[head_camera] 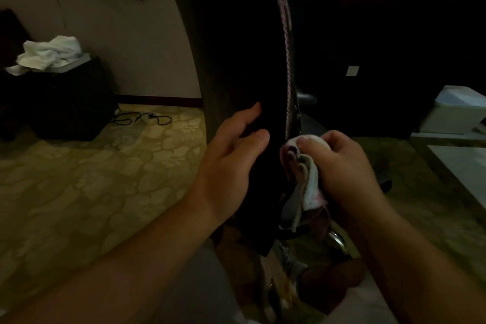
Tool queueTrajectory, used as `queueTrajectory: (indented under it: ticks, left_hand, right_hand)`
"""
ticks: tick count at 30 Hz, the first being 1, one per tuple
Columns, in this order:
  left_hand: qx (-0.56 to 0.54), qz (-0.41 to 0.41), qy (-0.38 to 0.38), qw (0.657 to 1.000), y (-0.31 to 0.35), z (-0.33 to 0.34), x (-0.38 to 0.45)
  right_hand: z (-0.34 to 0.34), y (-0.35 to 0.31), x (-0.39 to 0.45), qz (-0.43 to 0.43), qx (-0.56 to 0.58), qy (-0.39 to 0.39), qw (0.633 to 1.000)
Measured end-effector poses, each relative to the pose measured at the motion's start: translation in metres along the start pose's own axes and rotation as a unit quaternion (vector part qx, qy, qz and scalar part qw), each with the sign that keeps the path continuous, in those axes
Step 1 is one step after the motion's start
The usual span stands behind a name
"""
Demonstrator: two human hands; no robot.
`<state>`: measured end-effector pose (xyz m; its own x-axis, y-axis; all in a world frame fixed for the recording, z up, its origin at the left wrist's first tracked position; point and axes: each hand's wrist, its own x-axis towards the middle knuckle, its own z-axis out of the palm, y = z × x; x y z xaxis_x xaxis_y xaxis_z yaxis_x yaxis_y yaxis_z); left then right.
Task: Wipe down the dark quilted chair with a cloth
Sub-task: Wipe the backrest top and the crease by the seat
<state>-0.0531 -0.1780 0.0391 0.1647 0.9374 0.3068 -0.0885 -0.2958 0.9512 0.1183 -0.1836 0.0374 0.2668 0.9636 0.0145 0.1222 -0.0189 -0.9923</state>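
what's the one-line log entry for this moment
stage: wiping chair edge | left hand: steadies chair back | right hand: holds cloth at stitched edge | floor: carpet

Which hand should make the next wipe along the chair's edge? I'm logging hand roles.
The right hand: it already grips the cloth beside the chair edge. The left hand holds no cloth and rests against the chair back, steadying it.

Both bare forearms are extended forward from the near edge. The left hand is laid against the chair, fingers apparently only loosely bent. The right hand is curled tightly round a bunched cloth.
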Motion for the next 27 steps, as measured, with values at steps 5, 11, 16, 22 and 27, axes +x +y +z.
queueTrajectory:
  ticks: [5, 11, 16, 22, 27]
  left_hand:
    - [0.016, 0.006, 0.006, 1.0, -0.001, 0.004, -0.003]
    - [0.011, 0.008, 0.022, 1.0, -0.005, 0.007, -0.001]
    - [-0.022, -0.008, 0.024, 0.999, -0.004, 0.007, 0.0]
    - [-0.014, 0.001, 0.014, 1.0, -0.003, 0.009, -0.003]
    - [-0.026, -0.015, 0.024, 0.999, -0.004, 0.011, -0.002]
  right_hand:
    - [0.002, 0.033, -0.004, 0.096, -0.037, 0.003, 0.995]
    - [0.002, 0.006, -0.001, 0.007, -0.006, 0.002, 1.0]
    - [0.002, -0.001, -0.001, -0.006, 0.008, -0.001, 1.0]
    - [0.003, 0.012, -0.001, 0.04, -0.036, -0.006, 0.999]
    - [0.0, -0.023, 0.002, -0.044, 0.013, -0.008, 0.999]
